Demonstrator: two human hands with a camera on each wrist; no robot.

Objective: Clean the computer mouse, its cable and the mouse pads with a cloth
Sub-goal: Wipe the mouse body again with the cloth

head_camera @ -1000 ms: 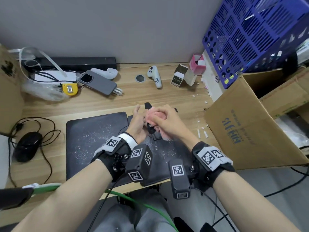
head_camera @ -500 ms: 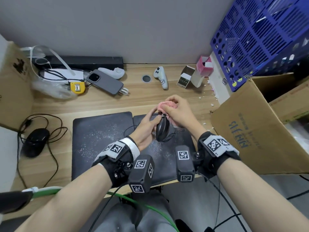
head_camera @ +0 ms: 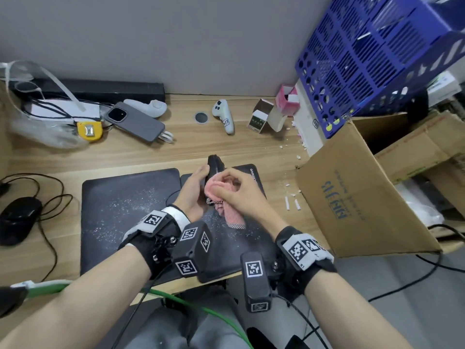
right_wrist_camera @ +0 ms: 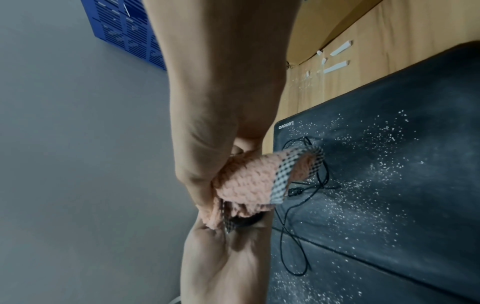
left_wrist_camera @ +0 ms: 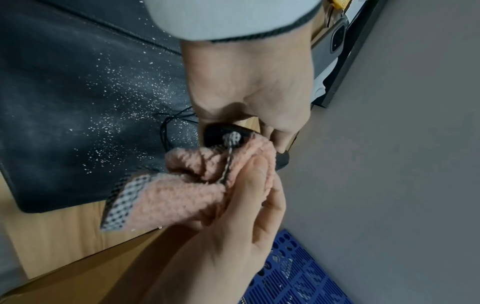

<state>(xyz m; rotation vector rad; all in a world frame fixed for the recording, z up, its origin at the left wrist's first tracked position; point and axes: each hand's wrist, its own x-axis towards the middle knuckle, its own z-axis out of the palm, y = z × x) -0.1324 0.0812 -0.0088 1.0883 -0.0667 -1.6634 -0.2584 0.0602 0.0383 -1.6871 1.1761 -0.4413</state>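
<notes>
My left hand grips a black computer mouse held up above the desk, its front end pointing away from me. My right hand holds a pink cloth bunched against the mouse's near right side; a checked corner of the cloth hangs down. The mouse is mostly hidden by cloth and fingers in the wrist views. Its thin black cable lies looped on the right mouse pad. The left mouse pad and the right one are both sprinkled with white specks.
A second black mouse with its cable lies at the desk's left edge. A phone, a white controller and small boxes sit at the back. A tilted cardboard box and a blue crate stand to the right.
The mouse was tipped from pointing down to pointing away from me. My right hand slid the cloth from its far end down to its near side, over the pads.
</notes>
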